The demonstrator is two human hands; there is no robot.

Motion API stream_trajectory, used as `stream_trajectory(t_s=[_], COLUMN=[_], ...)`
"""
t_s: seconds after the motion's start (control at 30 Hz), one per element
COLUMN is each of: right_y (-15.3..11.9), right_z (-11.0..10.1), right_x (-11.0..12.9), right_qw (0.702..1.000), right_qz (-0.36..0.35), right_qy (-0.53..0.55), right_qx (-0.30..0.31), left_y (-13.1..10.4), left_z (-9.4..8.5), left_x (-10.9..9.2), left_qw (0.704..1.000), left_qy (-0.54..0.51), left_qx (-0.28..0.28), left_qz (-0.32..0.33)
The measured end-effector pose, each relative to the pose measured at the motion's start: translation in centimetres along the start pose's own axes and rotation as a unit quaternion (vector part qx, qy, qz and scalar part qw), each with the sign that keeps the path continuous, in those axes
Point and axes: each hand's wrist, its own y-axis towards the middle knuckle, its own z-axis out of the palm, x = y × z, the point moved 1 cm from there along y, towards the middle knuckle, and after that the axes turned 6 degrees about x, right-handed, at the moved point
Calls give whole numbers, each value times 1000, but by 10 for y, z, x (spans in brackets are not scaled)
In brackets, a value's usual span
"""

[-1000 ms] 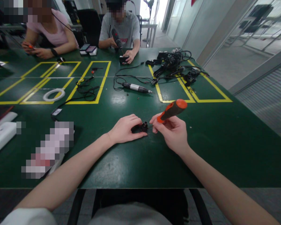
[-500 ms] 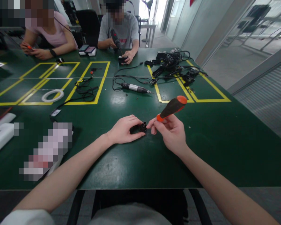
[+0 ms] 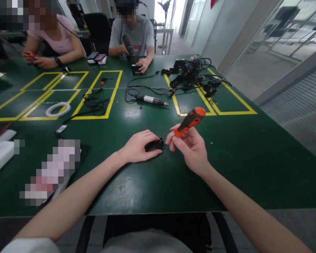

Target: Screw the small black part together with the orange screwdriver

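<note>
Between the thumb and fingers of my left hand (image 3: pixel 140 147) is a small black part (image 3: pixel 160 143) with a round, hollow top, held on the green table (image 3: pixel 137 182). My right hand (image 3: pixel 191 147) is just to the right of it, closed around the lower end of an orange and black screwdriver (image 3: pixel 191 121). The screwdriver's handle points up and to the right; its tip is hidden by the fingers. A small gap separates my right fingers from the black part.
Ahead lies a silver and black electric screwdriver (image 3: pixel 151 99) with its cable. A tangle of black cables (image 3: pixel 191 72) is at the back right. At left are a white ring (image 3: pixel 58 109) and white power strip (image 3: pixel 0 158). Two people sit across the table.
My right fingers have shifted slightly away from the black part, and the screwdriver handle has turned a little. My left hand keeps its hold. The whole view has shifted slightly.
</note>
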Motion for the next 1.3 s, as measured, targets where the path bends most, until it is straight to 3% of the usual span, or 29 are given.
stream_trajectory(t_s=[0.27,0.5,0.83,1.13,1.3], right_y=[-1,-1,-2,-2,-2], right_z=[2,5,1,0,-1], right_x=[3,0,3,0,1], right_qw=[996,999,998,999,998], right_qz=[-6,21,-3,11,31], right_qy=[-82,-22,-64,-16,-54], right_qx=[-36,27,1,27,16], left_y=[0,0,0,0,0], left_z=[-1,-1,0,-1,0], left_x=[0,0,0,1,1], left_qw=[1000,1000,1000,1000,1000], left_qy=[-2,-3,-5,2,-5], left_qx=[4,3,2,2,5], left_qz=[-6,-4,1,-5,-7])
